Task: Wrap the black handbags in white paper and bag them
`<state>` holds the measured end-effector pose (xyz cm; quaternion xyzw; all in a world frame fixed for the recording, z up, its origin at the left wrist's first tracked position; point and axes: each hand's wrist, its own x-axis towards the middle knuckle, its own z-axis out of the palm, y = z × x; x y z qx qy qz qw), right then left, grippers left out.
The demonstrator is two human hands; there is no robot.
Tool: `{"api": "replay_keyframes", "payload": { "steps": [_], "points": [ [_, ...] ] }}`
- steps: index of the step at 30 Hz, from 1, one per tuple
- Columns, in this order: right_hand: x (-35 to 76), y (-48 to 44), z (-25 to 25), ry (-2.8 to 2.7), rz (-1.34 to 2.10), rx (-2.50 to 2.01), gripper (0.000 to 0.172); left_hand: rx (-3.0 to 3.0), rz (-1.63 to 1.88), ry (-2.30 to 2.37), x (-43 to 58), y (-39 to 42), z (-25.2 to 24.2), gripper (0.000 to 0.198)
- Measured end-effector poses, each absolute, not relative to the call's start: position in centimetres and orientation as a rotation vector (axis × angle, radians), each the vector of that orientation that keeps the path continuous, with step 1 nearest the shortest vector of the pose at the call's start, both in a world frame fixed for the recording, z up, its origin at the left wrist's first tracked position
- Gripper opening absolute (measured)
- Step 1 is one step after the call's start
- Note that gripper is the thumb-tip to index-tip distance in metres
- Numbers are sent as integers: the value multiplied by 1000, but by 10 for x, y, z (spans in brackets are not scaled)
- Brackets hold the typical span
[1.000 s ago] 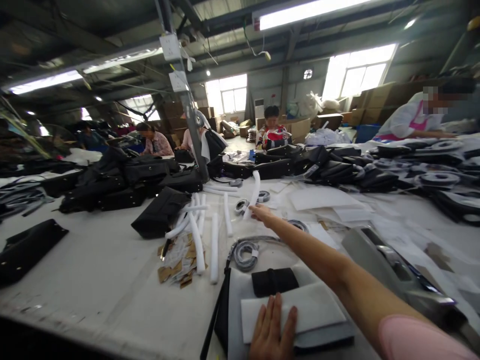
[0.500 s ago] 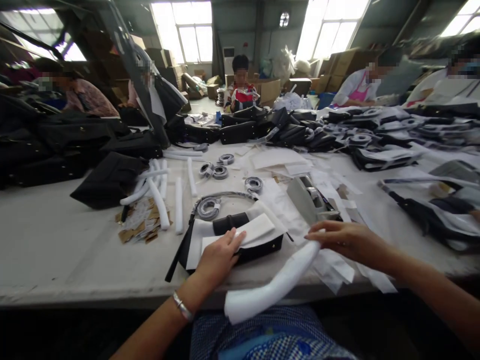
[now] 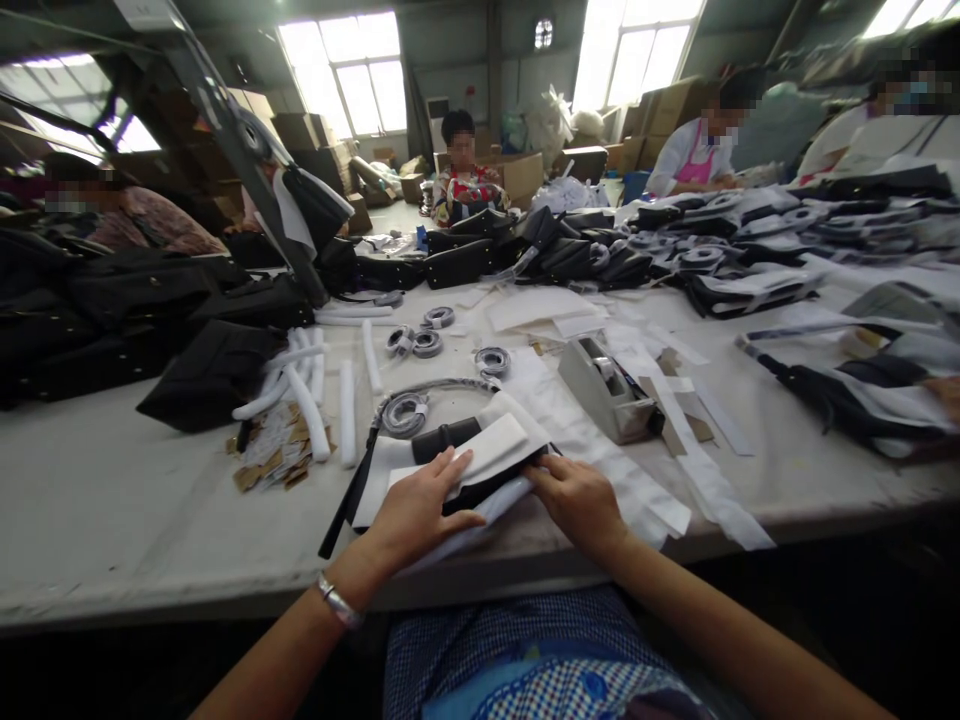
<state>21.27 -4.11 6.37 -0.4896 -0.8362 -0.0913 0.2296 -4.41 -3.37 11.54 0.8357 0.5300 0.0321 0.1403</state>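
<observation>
Head view: the left hand (image 3: 420, 512) lies flat, fingers spread, on the foam-wrapped black bag (image 3: 496, 478), close to the near edge of the table (image 3: 112, 520). The right hand (image 3: 579, 500) is curled round a white foam tube (image 3: 466, 530), which lies along the bag's near side between both hands. Bare tabletop opens left of the left hand. A tape dispenser (image 3: 600, 385) stands beyond the right.

The white foam tube (image 3: 486, 517) shows only in part, the rest hidden under the left hand (image 3: 416, 512) and the right hand (image 3: 581, 498). The right hand's fingers (image 3: 546, 480) lose their tips beneath the black bag (image 3: 491, 483), which is mostly covered by a foam sheet (image 3: 491, 448). Both forearms run off the lower edge.
</observation>
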Motion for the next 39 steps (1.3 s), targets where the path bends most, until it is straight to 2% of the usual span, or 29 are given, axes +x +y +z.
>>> {"api": "replay_keyframes", "payload": {
  "steps": [5,8,12,17,25,29,33,39],
  "points": [
    [213,-38,58,-2271,-234,-1371,17,2410,45,1492,-43,-37,116,105],
    [214,-37,61,-2310,-212,-1398,15,2430,33,1492,-42,-37,112,100],
    [219,-37,67,-2417,-220,-1328,24,2443,76,1541,-40,-39,106,93],
    [225,-38,72,-2524,-233,-1333,31,2350,80,1526,-39,-36,113,100],
    [223,-38,78,-2597,-188,-1365,35,2264,92,1518,-43,-35,122,93],
    [224,-36,77,-2601,-173,-1337,35,2371,157,1594,-35,-40,109,89],
    [227,-33,69,-2535,-180,-1263,32,2472,211,1745,-27,-45,89,76],
    [246,-26,54,-2405,-166,-982,31,2539,269,1773,-27,-52,73,64]
  ]
}}
